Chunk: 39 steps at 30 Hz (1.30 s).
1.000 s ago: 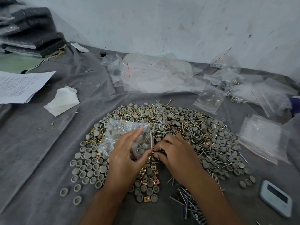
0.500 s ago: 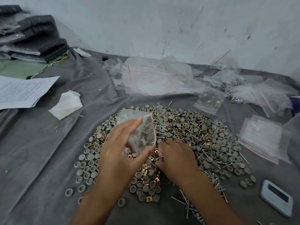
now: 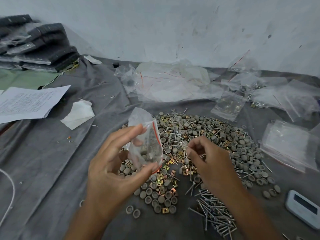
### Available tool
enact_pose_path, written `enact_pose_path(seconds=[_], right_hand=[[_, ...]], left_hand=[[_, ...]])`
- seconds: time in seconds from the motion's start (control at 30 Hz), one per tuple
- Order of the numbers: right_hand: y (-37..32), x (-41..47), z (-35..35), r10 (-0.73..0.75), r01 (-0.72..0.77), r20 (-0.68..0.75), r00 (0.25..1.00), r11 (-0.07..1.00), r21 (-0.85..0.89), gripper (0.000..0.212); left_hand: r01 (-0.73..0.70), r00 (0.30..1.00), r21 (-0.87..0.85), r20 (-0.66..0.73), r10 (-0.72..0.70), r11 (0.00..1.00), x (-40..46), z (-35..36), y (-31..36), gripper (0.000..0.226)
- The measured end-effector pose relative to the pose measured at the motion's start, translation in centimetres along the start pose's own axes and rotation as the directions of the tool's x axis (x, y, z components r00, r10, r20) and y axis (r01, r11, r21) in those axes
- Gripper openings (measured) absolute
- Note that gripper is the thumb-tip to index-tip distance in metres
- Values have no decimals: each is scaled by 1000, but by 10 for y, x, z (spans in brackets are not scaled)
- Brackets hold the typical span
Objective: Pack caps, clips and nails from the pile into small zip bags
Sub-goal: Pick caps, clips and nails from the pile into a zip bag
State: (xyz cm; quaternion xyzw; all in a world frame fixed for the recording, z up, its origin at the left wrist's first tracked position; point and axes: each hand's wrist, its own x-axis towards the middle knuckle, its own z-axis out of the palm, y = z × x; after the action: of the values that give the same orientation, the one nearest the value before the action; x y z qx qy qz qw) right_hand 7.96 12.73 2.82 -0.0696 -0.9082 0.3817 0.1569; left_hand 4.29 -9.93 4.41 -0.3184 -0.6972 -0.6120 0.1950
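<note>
surface: grey cloth (image 3: 52,161) | on it: pile (image 3: 207,135), loose nails (image 3: 214,213), papers (image 3: 29,103), empty bags (image 3: 173,84)

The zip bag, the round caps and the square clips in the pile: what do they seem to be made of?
Zip bag in the left hand: thin clear plastic film, glossy and crinkled, contents showing through. Caps: likely matte grey moulded plastic, possibly rubber. Clips: apparently stamped sheet metal with a shiny yellow-gold plating.
</note>
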Motion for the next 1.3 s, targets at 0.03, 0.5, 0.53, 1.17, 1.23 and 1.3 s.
enact_pose_path(seconds=[0.03,0.5,0.53,1.17,1.23,1.3], right_hand=[[-3,-2,-3,-24,25,-22,999,999,37,7],[5,-6,8,34,-47,89,995,988,145,11],[12,-6,10,52,-59,105,993,996,71,13],[-38,1,-55,-185,224,-260,948,966,126,15],[-61,2,-68,-323,363,-261,910,923,124,13],[-79,6,-77,-453,470,-206,868,882,41,12]], left_hand=[[1,1000,-2,-2,-1,1000,-1,0,0,69],[605,782,-499,228,-580,620,49,-9,20,47],[627,761,-517,246,-600,583,55,-11,19,47],[417,771,192,442,-458,888,73,-5,36,64],[365,754,291,465,-464,884,70,-1,40,70],[327,746,342,478,-463,881,69,3,41,68]])
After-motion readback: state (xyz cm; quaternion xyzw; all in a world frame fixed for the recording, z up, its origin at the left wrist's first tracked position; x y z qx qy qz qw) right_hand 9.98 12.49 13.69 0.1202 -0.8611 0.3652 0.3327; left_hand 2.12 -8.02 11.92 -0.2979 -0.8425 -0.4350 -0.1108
